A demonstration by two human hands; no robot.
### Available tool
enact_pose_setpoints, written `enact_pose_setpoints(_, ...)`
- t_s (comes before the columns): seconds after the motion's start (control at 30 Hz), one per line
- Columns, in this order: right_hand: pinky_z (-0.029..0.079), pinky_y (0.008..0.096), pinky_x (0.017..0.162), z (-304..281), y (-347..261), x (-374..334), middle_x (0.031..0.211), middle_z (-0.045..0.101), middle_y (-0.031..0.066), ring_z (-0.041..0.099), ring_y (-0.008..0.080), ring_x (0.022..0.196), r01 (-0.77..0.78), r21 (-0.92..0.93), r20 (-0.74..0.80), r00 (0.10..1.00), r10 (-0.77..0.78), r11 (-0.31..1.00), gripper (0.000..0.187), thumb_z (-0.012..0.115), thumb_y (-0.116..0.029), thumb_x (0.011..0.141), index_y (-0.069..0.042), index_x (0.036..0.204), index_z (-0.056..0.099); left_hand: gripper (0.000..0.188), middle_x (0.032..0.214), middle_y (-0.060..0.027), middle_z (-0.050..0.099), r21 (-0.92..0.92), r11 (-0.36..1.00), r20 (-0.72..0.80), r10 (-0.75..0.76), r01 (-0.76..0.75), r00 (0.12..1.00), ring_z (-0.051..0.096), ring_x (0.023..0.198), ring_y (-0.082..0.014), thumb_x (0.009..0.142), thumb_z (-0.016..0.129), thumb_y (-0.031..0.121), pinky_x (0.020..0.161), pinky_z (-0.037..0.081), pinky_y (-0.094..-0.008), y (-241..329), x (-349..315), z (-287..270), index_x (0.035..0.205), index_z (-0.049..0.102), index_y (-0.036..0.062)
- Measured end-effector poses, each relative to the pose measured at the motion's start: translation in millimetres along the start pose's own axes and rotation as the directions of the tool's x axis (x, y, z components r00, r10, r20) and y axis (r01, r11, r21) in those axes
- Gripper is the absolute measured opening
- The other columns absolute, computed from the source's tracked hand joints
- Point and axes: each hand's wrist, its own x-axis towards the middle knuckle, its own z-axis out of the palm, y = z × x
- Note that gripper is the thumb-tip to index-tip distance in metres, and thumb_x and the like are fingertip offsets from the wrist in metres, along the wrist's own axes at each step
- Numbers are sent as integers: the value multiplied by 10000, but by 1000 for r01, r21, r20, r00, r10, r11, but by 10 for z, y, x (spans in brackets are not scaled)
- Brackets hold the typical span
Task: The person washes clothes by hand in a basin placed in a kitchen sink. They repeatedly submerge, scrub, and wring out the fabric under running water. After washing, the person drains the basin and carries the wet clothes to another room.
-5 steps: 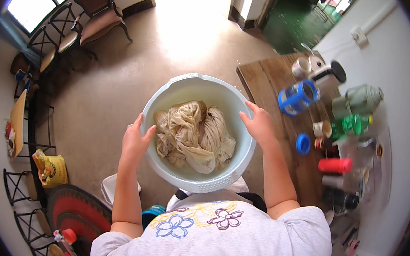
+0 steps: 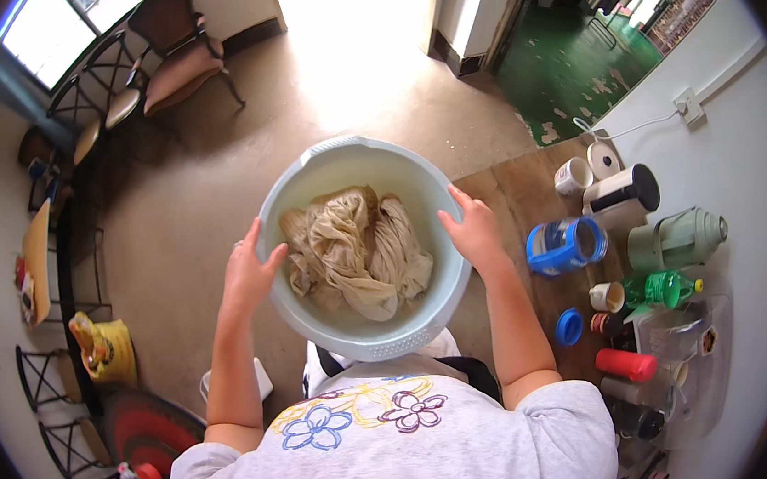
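Observation:
A pale blue plastic basin (image 2: 328, 168) is held out in front of my body, well above the floor. In it lies a crumpled heap of beige cloth (image 2: 339, 240), bunched and apparently wet. My left hand (image 2: 251, 268) grips the basin's left rim, its thumb over the edge and the other fingers along the outside. On the right rim my right hand (image 2: 476, 233) has a like hold, with the thumb inward. The undersides of the fingers are hidden by the basin wall.
To the right runs a wooden table (image 2: 519, 195) bearing a blue-lidded jug (image 2: 566, 247), a mug (image 2: 574, 177), a kettle (image 2: 627, 189), a green flask (image 2: 674, 240) and a red bottle (image 2: 625, 364). Chairs (image 2: 164, 43) and a yellow bag (image 2: 103, 347) stand left. A bright doorway (image 2: 354, 15) lies ahead.
The table and its things have shifted down and slightly right in view. The basin sits slightly further left, with both hands still on its rim.

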Motion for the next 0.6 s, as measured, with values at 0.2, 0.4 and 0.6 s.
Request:
enact_pose_setpoints(0.2,490,417,837,-87,53,1794,966,628,239,613,371,933,3,-20,-97,995,-5,1000,511,657,-283,823,-64,1272,550,701,1187,-245,582,-1,995,10,96,-96,995,573,1094,-368,828,683,333,912,461,-400,527,2087,4,1406,396,61)
enact_pose_setpoints(0.4,471,400,899,-234,517,3055,1114,617,253,598,361,1046,-229,103,-189,951,245,968,496,666,-251,823,-26,1251,557,691,1119,-253,592,73,930,200,341,-361,918,604,1014,-372,820,672,371,868,480,-424,1420,4264,570,1404,413,108)
enact_pose_setpoints(0.6,461,405,921,-744,967,3610,1143,609,250,581,374,1083,-486,154,-410,761,503,860,486,666,-220,823,-2,1243,554,713,1067,-255,575,79,797,402,524,-598,751,614,953,-392,823,650,398,825,497,-429,2934,5722,1448,1431,369,152)
